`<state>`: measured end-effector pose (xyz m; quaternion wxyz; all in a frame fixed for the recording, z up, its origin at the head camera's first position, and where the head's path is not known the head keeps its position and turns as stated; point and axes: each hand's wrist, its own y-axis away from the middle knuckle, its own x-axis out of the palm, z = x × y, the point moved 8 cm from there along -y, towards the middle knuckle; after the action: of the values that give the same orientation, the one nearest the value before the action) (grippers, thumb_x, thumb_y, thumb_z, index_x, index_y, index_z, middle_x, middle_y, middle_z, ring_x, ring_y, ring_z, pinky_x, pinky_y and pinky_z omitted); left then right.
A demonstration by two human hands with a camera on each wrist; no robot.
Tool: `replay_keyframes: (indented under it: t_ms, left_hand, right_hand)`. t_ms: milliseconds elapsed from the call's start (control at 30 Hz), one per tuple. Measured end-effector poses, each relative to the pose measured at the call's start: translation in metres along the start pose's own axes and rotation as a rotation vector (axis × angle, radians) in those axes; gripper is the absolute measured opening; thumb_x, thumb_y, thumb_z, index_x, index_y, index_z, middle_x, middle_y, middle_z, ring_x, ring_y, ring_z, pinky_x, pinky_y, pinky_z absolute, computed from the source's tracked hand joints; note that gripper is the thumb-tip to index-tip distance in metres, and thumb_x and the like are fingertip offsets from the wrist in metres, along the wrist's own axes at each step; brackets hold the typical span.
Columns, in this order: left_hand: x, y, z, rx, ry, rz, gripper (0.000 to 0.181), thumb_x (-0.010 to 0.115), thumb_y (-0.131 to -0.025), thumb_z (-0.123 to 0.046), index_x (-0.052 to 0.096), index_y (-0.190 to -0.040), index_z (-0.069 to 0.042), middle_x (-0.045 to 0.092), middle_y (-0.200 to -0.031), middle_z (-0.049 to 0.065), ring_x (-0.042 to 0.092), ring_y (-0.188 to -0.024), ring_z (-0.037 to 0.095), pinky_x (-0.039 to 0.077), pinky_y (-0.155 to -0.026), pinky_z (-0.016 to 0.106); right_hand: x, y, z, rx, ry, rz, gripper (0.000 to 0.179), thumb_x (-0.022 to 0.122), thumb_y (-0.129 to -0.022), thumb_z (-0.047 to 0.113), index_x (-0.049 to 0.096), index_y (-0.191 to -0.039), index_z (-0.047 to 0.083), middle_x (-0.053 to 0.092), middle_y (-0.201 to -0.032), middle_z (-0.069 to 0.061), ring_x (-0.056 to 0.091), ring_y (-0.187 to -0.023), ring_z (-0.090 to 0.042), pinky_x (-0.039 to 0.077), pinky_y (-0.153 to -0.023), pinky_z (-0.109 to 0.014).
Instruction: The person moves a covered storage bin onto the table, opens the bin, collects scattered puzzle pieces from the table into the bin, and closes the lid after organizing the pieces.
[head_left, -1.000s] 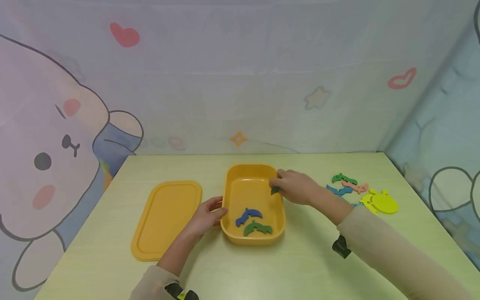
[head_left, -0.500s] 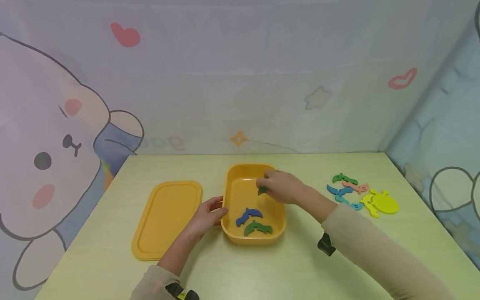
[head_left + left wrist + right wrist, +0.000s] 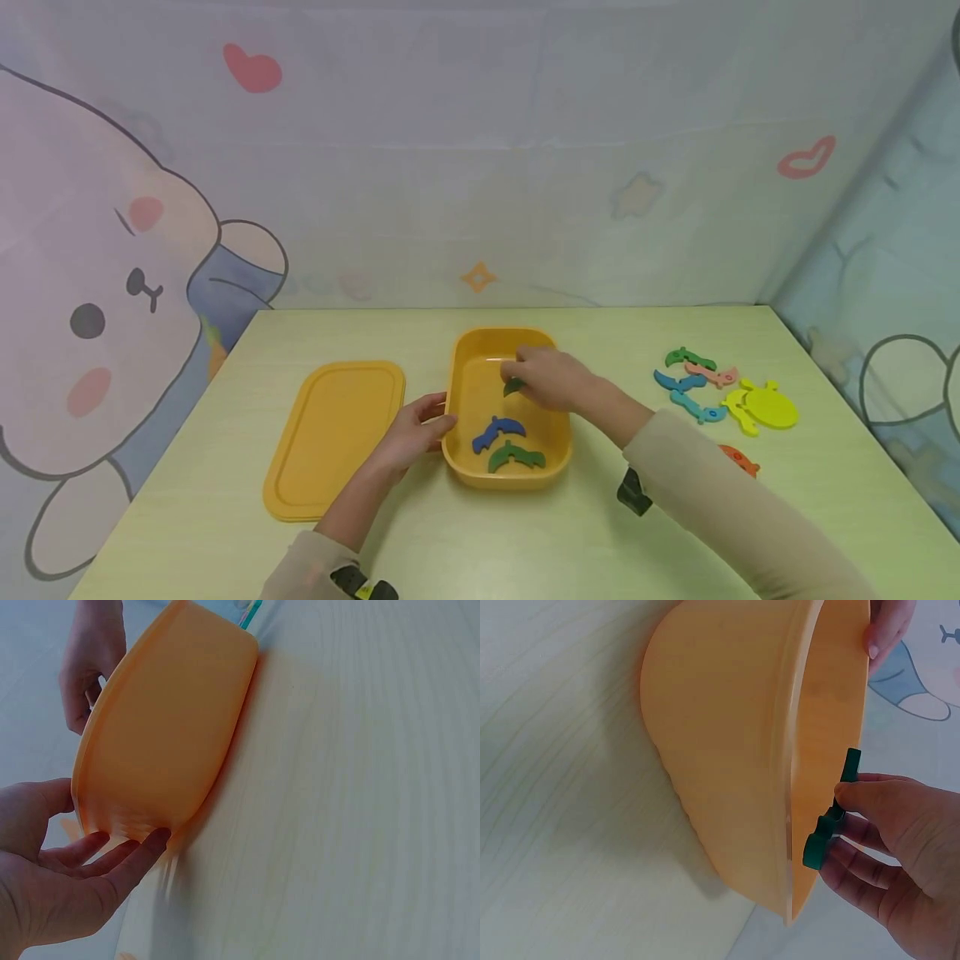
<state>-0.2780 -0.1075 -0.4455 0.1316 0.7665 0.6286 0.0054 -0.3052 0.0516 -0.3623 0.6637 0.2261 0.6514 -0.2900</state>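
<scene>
A yellow plastic tub [image 3: 476, 375] stands on the table. My left hand [image 3: 411, 433] holds its left side, thumb at the rim and fingertips against the outer wall, as the left wrist view shows. Over the tub's far right part, my right hand [image 3: 553, 379] pinches a dark green flat wavy piece [image 3: 832, 821] between thumb and fingers. In the head view only the tip of that piece shows below the fingers. On the tub's floor lie a blue bird-like piece [image 3: 498, 432] and a green curved piece [image 3: 516, 456], both near the front.
A yellow lid [image 3: 333, 442] lies left of the tub. At the right are a green piece [image 3: 690, 358], a pink piece [image 3: 711, 374], blue pieces [image 3: 679, 382], yellow pieces [image 3: 771, 408] and an orange piece [image 3: 739, 459] partly behind the right sleeve.
My right hand has moved left from the tub's right rim to above its inside, carrying the green piece. The orange piece has come out from behind the sleeve. The left hand stays put.
</scene>
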Motion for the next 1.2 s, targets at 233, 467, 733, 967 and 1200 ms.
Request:
replay_keyframes:
  t_ms: [233, 467, 733, 967, 1200]
  left_hand:
    - [-0.001, -0.002, 0.003, -0.001, 0.003, -0.017, 0.049, 0.056, -0.090, -0.013, 0.041, -0.136, -0.002, 0.048, -0.131, 0.021, 0.057, -0.108, 0.030, 0.054, -0.077, 0.036]
    - [-0.001, 0.000, 0.002, 0.015, 0.024, -0.016, 0.049, 0.057, -0.090, -0.011, 0.041, -0.135, -0.001, 0.048, -0.129, 0.021, 0.057, -0.107, 0.031, 0.055, -0.076, 0.037]
    - [-0.001, 0.001, 0.003, 0.013, 0.034, -0.016, 0.049, 0.057, -0.089, -0.011, 0.042, -0.135, -0.001, 0.050, -0.128, 0.021, 0.057, -0.106, 0.031, 0.055, -0.076, 0.037]
    - [0.000, 0.000, 0.002, 0.017, 0.012, -0.009, 0.048, 0.056, -0.090, -0.012, 0.042, -0.135, -0.001, 0.049, -0.128, 0.022, 0.057, -0.106, 0.031, 0.055, -0.077, 0.037]
    - [-0.001, 0.000, 0.003, 0.024, 0.020, -0.010, 0.047, 0.057, -0.090, -0.011, 0.043, -0.134, -0.001, 0.050, -0.126, 0.021, 0.059, -0.103, 0.030, 0.055, -0.076, 0.037]
  right_hand:
    - [0.007, -0.005, 0.001, 0.012, -0.007, 0.016, 0.012, 0.065, -0.086, 0.018, 0.060, -0.097, 0.019, 0.052, -0.083, -0.001, 0.049, -0.067, -0.015, 0.043, -0.057, -0.026]
    - [0.013, -0.008, -0.003, 0.049, -0.022, 0.047, 0.013, 0.064, -0.086, 0.017, 0.060, -0.098, 0.020, 0.053, -0.085, -0.001, 0.051, -0.071, -0.016, 0.044, -0.058, -0.027]
    - [0.017, -0.008, -0.007, 0.074, -0.017, 0.058, 0.012, 0.064, -0.087, 0.017, 0.060, -0.098, 0.021, 0.052, -0.084, 0.000, 0.051, -0.071, -0.016, 0.043, -0.056, -0.027]
    - [0.016, -0.009, -0.005, 0.062, -0.013, 0.040, 0.012, 0.063, -0.087, 0.017, 0.060, -0.099, 0.020, 0.053, -0.085, -0.001, 0.051, -0.070, -0.016, 0.044, -0.057, -0.026]
    - [0.017, -0.010, -0.004, 0.090, 0.030, 0.083, 0.029, 0.062, -0.088, 0.020, 0.058, -0.116, 0.021, 0.056, -0.098, -0.004, 0.054, -0.075, -0.018, 0.047, -0.060, -0.029]
